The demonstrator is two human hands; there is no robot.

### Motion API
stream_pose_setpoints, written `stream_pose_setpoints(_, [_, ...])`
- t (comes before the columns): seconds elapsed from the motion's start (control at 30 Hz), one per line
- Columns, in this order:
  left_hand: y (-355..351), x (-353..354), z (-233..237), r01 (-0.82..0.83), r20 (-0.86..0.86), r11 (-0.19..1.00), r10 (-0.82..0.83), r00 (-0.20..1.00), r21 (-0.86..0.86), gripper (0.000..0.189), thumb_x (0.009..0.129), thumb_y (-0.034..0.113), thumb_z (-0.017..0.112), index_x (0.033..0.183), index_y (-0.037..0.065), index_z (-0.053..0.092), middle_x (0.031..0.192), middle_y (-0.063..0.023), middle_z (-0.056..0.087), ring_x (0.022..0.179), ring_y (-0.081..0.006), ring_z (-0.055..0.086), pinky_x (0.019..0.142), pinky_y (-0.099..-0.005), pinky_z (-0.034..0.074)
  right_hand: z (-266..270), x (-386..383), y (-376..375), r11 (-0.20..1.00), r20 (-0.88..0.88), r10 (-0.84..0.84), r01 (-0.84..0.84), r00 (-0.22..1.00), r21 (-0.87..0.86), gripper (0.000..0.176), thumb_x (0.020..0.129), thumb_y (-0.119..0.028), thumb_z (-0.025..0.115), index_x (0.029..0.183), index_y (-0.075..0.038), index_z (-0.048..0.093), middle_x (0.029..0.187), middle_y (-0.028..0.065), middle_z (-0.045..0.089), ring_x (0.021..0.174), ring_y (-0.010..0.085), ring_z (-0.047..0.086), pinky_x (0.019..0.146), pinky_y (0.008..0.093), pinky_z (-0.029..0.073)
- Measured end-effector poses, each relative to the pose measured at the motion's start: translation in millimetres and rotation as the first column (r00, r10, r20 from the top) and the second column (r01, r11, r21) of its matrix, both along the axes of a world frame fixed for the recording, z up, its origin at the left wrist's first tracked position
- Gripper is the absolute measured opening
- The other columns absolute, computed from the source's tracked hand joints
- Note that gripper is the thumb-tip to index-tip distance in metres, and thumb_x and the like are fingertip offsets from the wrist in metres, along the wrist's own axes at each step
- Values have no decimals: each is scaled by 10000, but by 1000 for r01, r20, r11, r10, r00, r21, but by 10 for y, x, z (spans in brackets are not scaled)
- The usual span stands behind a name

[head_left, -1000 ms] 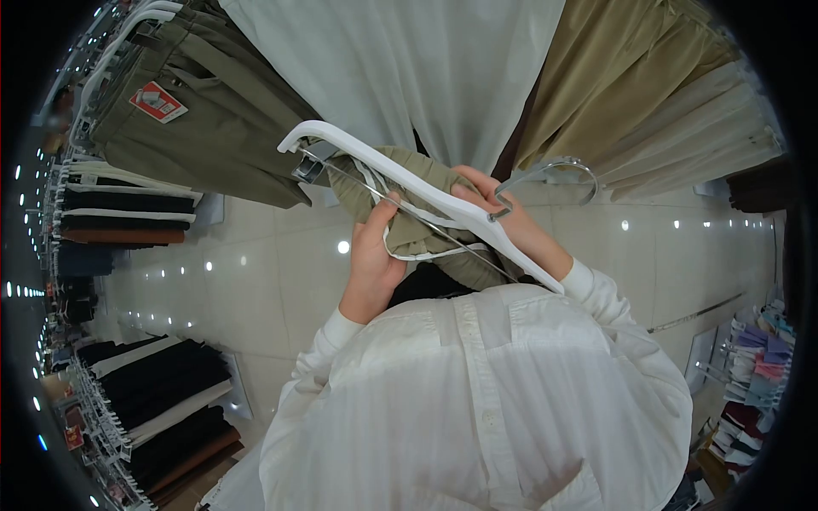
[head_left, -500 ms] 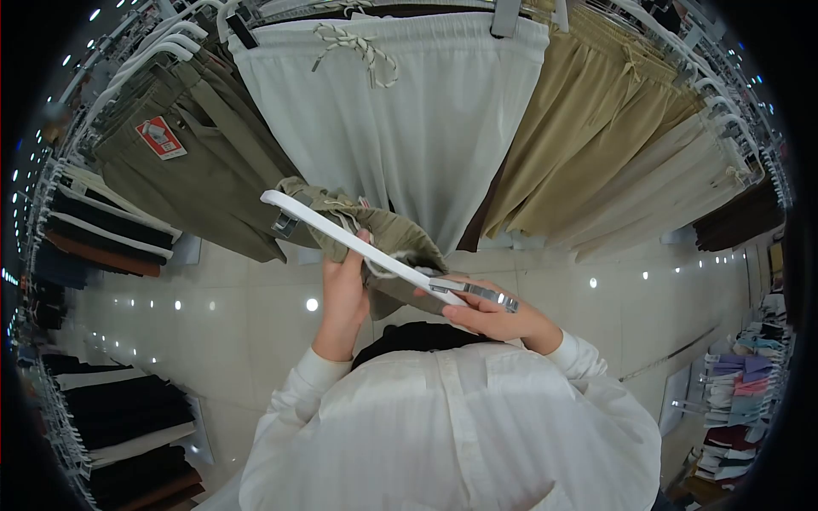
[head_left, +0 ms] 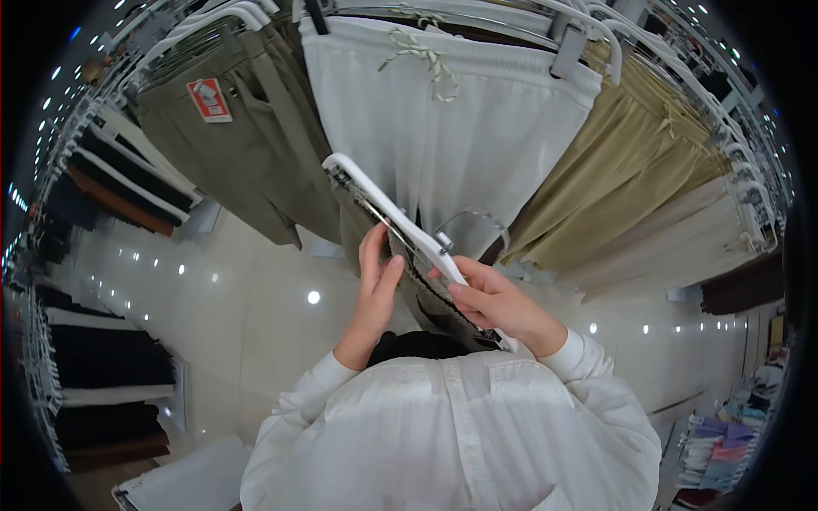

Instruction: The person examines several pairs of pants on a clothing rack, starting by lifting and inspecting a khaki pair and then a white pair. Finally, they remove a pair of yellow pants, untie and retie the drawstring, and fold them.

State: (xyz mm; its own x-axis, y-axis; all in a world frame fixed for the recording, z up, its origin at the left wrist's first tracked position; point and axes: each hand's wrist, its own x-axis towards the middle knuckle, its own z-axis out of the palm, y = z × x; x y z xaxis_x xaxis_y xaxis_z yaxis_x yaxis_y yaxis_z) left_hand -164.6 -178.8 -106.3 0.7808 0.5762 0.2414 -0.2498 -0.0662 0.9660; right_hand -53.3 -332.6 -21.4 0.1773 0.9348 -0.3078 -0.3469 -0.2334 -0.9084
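Observation:
My right hand (head_left: 504, 305) is closed round the middle of a white clip hanger (head_left: 388, 203), whose hook points away from me. Olive trousers (head_left: 429, 302) hang from it, their gathered waistband running along the hanger toward my chest. A metal clip grips the waistband at the far end. My left hand (head_left: 373, 298) rests against the waistband on the left side, fingers stretched out and thumb apart. Part of the trousers is hidden under the hanger and my hands.
Ahead on the rack hang white drawstring trousers (head_left: 452, 119), olive trousers with a red tag (head_left: 230, 140) and tan trousers (head_left: 622, 153). Dark clothes (head_left: 111, 345) hang at left. Folded coloured garments (head_left: 720, 447) are at lower right. The floor (head_left: 273, 341) is shiny tile.
The hanger has turned steeper, with its hook swung away from me. The trousers' waistband now lies along it. My left hand has loosened and shifted right; the view has tilted.

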Motion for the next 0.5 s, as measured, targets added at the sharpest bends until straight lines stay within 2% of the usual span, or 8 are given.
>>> stream_pose_setpoints(0.13, [85,-59,207,-298,-9,910,313,950,288,461,882,151,453,1309,43,317,1296,-98,301,1199,-180,308,977,-316,276,63,-7,155,989,-14,139,-138,990,49,257,920,-156,384,1154,-66,444,575,-62,310,425,17,256,382,174,214])
stream_pose_setpoints(0.17, [104,-67,453,-235,15,968,237,971,-88,449,877,158,470,1286,28,338,1243,-85,355,1163,-162,339,976,-307,267,64,-11,199,987,-18,146,-145,989,73,259,923,-162,388,1156,-59,435,579,-53,332,419,14,276,378,173,241])
stream_pose_setpoints(0.2, [127,-55,615,-126,70,883,176,982,-453,439,872,166,487,1263,14,359,1191,-73,409,1127,-143,369,976,-297,258,66,-49,277,985,-19,161,-160,987,71,259,923,-162,388,1156,-59,435,579,-53,332,419,14,276,378,173,241])
stream_pose_setpoints(0.23, [174,-24,644,-141,70,879,193,979,-456,439,872,166,487,1263,14,359,1191,-73,409,1127,-143,369,976,-297,258,66,-125,392,981,-37,157,-152,987,121,282,923,-166,384,1185,-61,402,584,-50,342,425,23,301,378,180,258])
stream_pose_setpoints(0.33, [390,93,751,-195,1,898,213,977,-395,322,823,138,532,1103,7,441,881,-17,515,754,-69,494,600,-198,419,69,-375,696,970,-61,167,-153,984,188,350,921,-163,383,1250,-64,316,621,-33,389,478,51,384,416,199,328])
stream_pose_setpoints(0.37, [491,74,774,-145,44,893,181,983,-426,323,796,114,538,1084,6,440,785,-12,512,578,-47,450,430,-176,353,51,-449,760,969,-77,159,-140,984,205,398,919,-157,386,1286,-65,262,653,-20,427,524,70,442,454,211,381])
stream_pose_setpoints(0.47, [544,-124,839,-216,-36,849,227,973,-481,358,786,106,537,1110,-4,431,778,-23,519,517,-41,424,425,-173,348,-205,-599,836,866,104,342,-356,934,351,489,910,-137,401,1325,-61,154,756,15,487,683,109,521,585,254,453])
stream_pose_setpoints(0.5, [564,-266,835,-117,-32,876,116,993,-468,387,773,97,529,1130,-12,427,769,-32,524,487,-37,416,410,-159,316,-159,-606,759,848,95,405,-412,909,332,437,890,-124,437,1290,-45,280,874,61,538,811,144,539,705,283,460])
